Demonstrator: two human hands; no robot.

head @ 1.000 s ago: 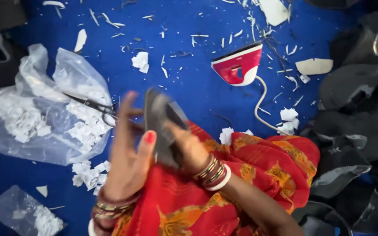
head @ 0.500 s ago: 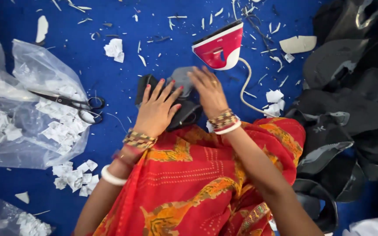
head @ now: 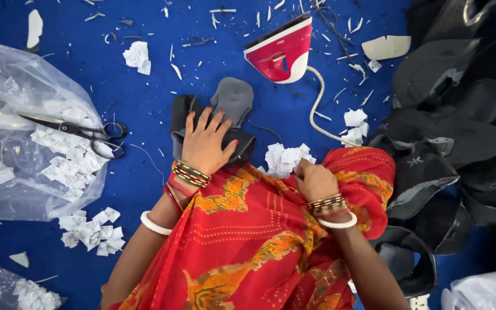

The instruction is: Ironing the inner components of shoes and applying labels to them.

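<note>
The left hand (head: pixel 205 146) lies flat, fingers (head: pixel 212 119) spread and extended, pressing down on a small stack of dark grey fabric pieces (head: pixel 231 103) on the blue floor covering (head: pixel 144 172); it grips nothing. The top piece pokes out just beyond the fingertips. The right hand (head: pixel 315 181) is curled closed at the edge of a pile of white paper slips (head: pixel 285 158), which sits just ahead of its knuckles; whether it pinches a slip or a fold of the red sari (head: pixel 259 229) I cannot tell.

The grey pieces look thin, light and limp, probably floppy when lifted, so a hold at an edge with the thumb beneath and the fingers on top seems best. The slips look featherlight and easily scattered.

Beyond the left fingertips and to their right stands a red and white iron (head: pixel 279 51). Well to the left of the fingers, scissors (head: pixel 81 132) rest on a clear plastic bag (head: pixel 30 178). Right of the right hand lies a heap of black shoe uppers (head: pixel 460 115).
</note>
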